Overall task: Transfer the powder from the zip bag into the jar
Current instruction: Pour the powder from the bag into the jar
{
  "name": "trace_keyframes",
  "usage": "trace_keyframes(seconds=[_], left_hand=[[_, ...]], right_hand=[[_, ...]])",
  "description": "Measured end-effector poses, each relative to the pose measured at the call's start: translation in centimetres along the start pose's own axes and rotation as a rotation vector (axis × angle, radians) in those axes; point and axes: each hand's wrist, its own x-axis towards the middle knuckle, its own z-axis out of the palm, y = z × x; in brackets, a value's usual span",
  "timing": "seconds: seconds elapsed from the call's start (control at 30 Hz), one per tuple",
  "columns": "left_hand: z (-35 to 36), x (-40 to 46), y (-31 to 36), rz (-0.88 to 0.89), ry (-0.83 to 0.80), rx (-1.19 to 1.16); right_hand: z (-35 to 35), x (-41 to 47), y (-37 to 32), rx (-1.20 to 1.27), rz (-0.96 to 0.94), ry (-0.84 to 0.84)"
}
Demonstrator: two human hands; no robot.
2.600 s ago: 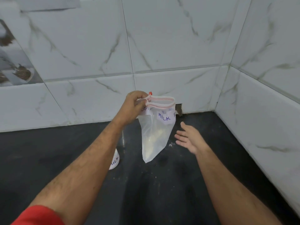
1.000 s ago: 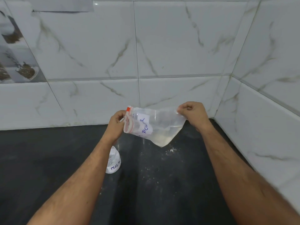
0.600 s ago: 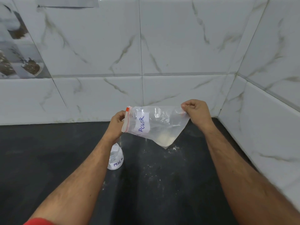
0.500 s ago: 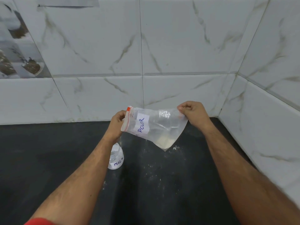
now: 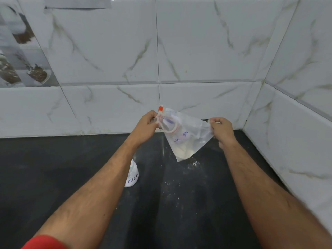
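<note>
The clear plastic zip bag is held in the air above the black countertop, toward its back edge. A little white powder sits in its lowest corner; by this, the transfer appears mostly complete. The left hand pinches the red-trimmed mouth. The right hand pinches the opposite corner. The small clear jar labelled MILK stands below the left forearm, well apart from the bag mouth.

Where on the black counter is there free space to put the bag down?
The counter is bare to the left of the jar, out to the tiled wall. The near strip between the two forearms is also free, though dusted with spilled powder. It is crowded only around the jar, under the left hand, and below the zip bag held by the right hand.
</note>
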Motion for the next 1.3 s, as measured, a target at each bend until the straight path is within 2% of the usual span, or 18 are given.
trace_keyframes(seconds=[0.13,0.27,0.33,0.4,0.5,0.6,0.67,0.77,0.87,0.97,1.03,1.3], left_hand=[[1.8,1.1,2.1,0.051,-0.033,0.153],[3.5,1.8,3.3,0.085,-0.012,0.391],[4.1,1.9,3.7,0.100,0.001,0.472],[4.7,2.2,4.3,0.109,0.022,0.554],[5.5,2.5,5.3,0.139,0.042,0.666],[6.1,2.8,6.3,0.164,0.027,0.686],[6.2,3.0,6.9,0.155,0.000,0.644],[5.8,3.2,7.7,0.125,-0.040,0.565],[4.2,2.7,7.6,0.052,-0.105,0.422],[1.6,1.1,6.1,0.006,-0.169,0.351],[-0.5,-0.2,4.8,-0.007,-0.171,0.281],[-7.4,-4.5,-2.0,-0.069,-0.027,0.077]], right_hand=[[0.3,-0.7,1.5,0.024,0.101,0.035],[0.7,-3.8,2.9,0.058,0.082,0.208],[1.2,-6.2,4.2,0.116,0.105,0.145],[1.9,-9.4,5.5,0.235,0.237,0.011],[3.9,-13.9,7.7,0.508,0.466,-0.288],[6.7,-16.1,8.7,0.614,0.572,-0.519],[8.6,-15.9,8.5,0.781,0.634,-0.532],[10.1,-14.8,7.3,1.146,0.705,-0.441],[10.7,-13.0,6.3,1.446,0.645,-0.363],[10.6,-11.0,5.4,1.596,0.473,-0.308],[10.3,-10.1,4.8,1.578,0.366,-0.276],[11.0,-10.4,2.4,1.322,0.287,-0.384]])
